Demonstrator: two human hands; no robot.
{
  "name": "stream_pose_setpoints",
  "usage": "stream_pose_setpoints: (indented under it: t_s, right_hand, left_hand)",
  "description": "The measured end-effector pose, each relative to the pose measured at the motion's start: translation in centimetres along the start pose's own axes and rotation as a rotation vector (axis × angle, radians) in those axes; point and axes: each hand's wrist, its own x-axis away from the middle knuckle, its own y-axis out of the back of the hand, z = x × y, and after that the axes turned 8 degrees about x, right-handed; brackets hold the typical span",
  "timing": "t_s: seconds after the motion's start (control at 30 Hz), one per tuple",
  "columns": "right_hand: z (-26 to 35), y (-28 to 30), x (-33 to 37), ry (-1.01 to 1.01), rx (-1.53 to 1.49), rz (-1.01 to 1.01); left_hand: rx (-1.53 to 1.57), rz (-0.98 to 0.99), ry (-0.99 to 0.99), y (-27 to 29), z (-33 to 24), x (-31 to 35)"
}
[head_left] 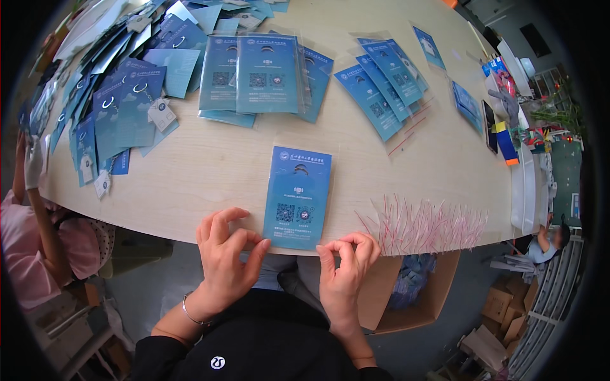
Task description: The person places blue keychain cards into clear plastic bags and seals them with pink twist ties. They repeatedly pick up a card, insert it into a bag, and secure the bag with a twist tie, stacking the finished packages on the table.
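Observation:
A blue card in a clear plastic sleeve [297, 206] lies flat at the table's near edge, printed side up, with two square codes and a curved cut-out near its top. My left hand [225, 251] pinches the lower left corner of this sleeve between thumb and forefinger. At the lower right corner my right hand [346, 263] does the same, its other fingers curled. To the right of that hand, a row of thin clear strips with red edges [429, 225] hangs along the table edge.
Sleeved blue cards form a stack [267, 76] behind, with another fanned group [387, 79] to its right. A big heap of cards with small white tags [133, 95] fills the far left. Beside it sits a person in pink [38, 247]. An open cardboard box [438, 298] stands below the edge.

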Motion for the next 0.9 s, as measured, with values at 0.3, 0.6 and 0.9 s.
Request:
stream_pose_setpoints:
  t_s: [0.3, 0.6, 0.9]
  right_hand:
    - [0.7, 0.0, -0.2, -0.032, 0.053, 0.0]
    - [1.0, -0.2, -0.3, -0.067, 0.048, -0.1]
    - [-2.5, 3.6, -8.3, 0.198, 0.228, -0.107]
  left_hand:
    - [-0.029, -0.002, 0.033, -0.2, -0.5, -0.2]
    - [-0.053, 0.408, -0.55, -2.6, -0.5, -1.0]
    - [-0.117, 0.236, -0.738, -1.4, 2.3, 1.8]
